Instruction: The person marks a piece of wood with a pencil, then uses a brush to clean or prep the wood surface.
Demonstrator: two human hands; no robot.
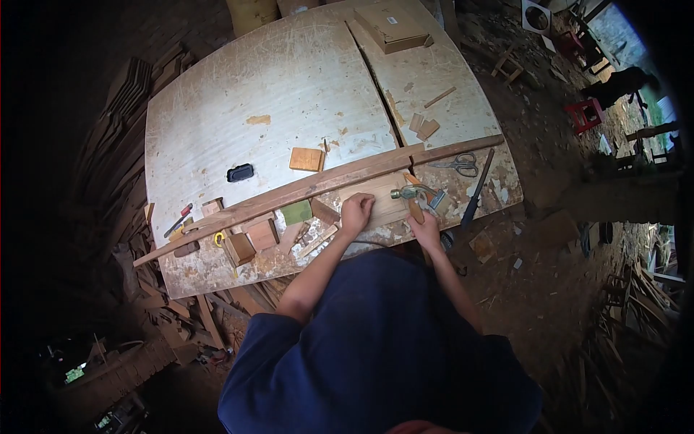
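My right hand [425, 227] is wrapped round the wooden handle of a hammer [408, 193], its metal head raised over the bench. A light wooden board [389, 205] lies beneath the hammer. My left hand [356, 213] rests at the board's left part with fingers pinched together; whatever they may hold is too small to make out. Just left of it are a dark wood block [324, 211] and a green block [296, 212]. Behind both hands a long wooden strip [289, 193] runs across the bench. Scissors [463, 166] lie beyond the hammer to the right.
On the worn bench top [253, 79] are a black tray [240, 172], an orange-brown wood block [306, 159] and a cardboard box [391, 27]. A dark-handled tool [477, 189] lies near the right edge. Several wood offcuts [262, 233] sit at the front left. Scrap wood [130, 94] is piled beside the bench.
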